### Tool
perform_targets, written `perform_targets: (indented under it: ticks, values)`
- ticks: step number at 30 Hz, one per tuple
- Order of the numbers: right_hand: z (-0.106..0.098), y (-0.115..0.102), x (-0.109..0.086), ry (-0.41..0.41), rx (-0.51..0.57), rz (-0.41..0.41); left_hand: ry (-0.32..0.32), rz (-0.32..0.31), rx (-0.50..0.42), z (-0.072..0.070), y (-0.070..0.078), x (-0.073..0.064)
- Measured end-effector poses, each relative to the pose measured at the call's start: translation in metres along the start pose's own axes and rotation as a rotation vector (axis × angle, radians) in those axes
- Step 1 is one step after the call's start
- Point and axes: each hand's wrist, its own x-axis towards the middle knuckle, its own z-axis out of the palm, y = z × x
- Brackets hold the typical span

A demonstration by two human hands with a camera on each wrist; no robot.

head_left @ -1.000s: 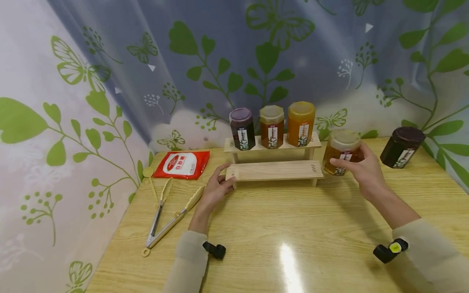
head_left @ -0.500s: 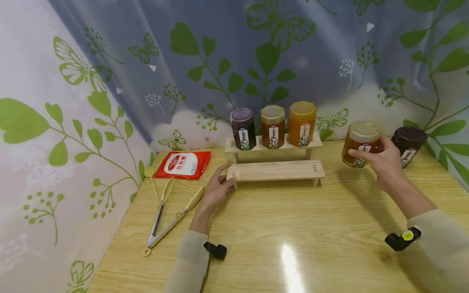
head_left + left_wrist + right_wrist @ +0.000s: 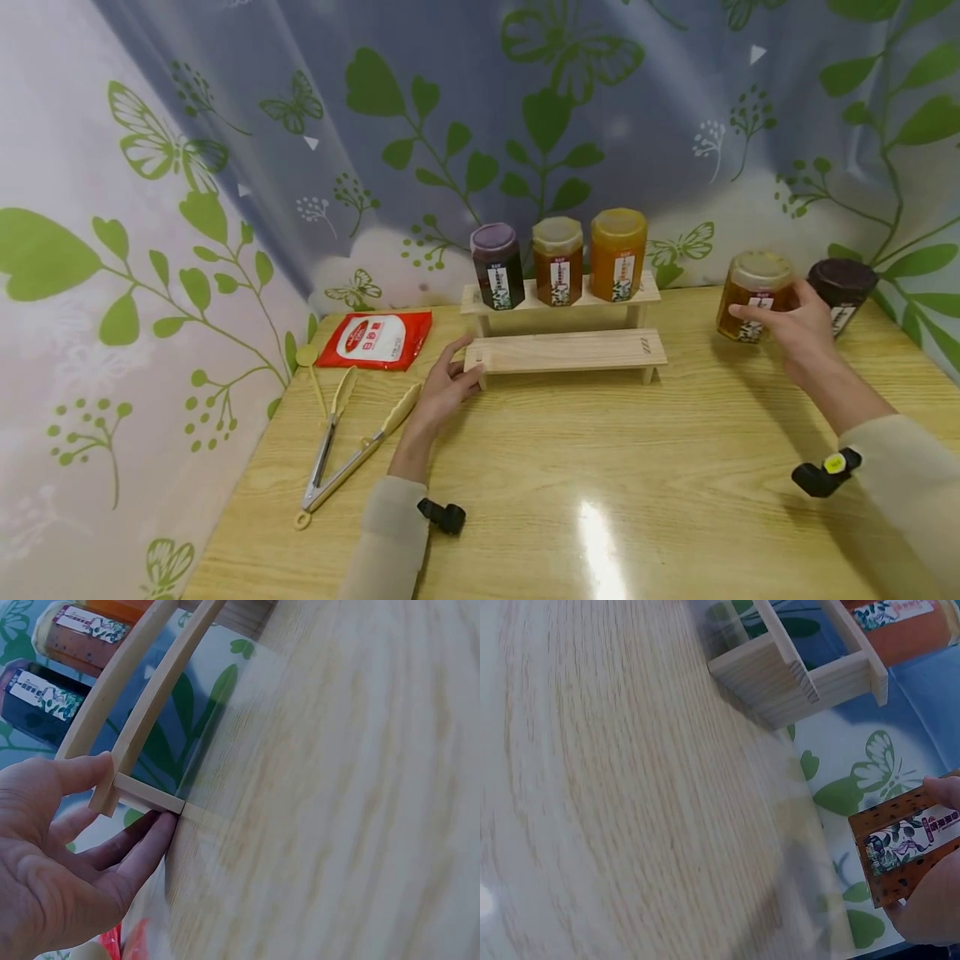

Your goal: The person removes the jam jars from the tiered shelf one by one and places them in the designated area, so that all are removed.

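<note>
My right hand [image 3: 810,333] grips an amber jar [image 3: 738,312] with a pale lid, thumb across its front. In the right wrist view the jar [image 3: 900,817] shows dark specks and a printed label. A dark jar [image 3: 842,287] stands just beyond that hand, partly hidden by it. At the left end of a two-step wooden rack [image 3: 562,350], my left hand [image 3: 444,387] holds the lower step, thumb on the board and fingers at its leg. Three jars stand on the upper step: purple-lidded [image 3: 497,267], amber [image 3: 557,262] and orange [image 3: 618,254].
A red and white packet [image 3: 375,340] lies left of the rack. In front of it are open tongs [image 3: 352,454] with pale yellow tips and a yellow spoon-like utensil [image 3: 309,360]. A patterned curtain [image 3: 450,125] hangs behind the wooden table [image 3: 525,475].
My right hand has carried the amber jar rightward, away from the rack and up beside the dark jar. The left hand keeps its place on the rack.
</note>
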Motion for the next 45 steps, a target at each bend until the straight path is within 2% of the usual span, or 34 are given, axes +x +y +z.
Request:
perform_targets:
  ticks: [10,26,45]
  values:
    - [0.001,0.019,0.012,-0.009,-0.032,0.059,-0.006,-0.007,0.005,-0.001,0.001,0.000]
    - [0.006,0.029,0.019,-0.025,-0.023,0.043,-0.005,0.000,0.014,-0.001,-0.003,0.002]
    - [0.011,0.034,0.026,-0.048,-0.059,-0.006,-0.008,-0.008,0.009,-0.001,0.003,-0.003]
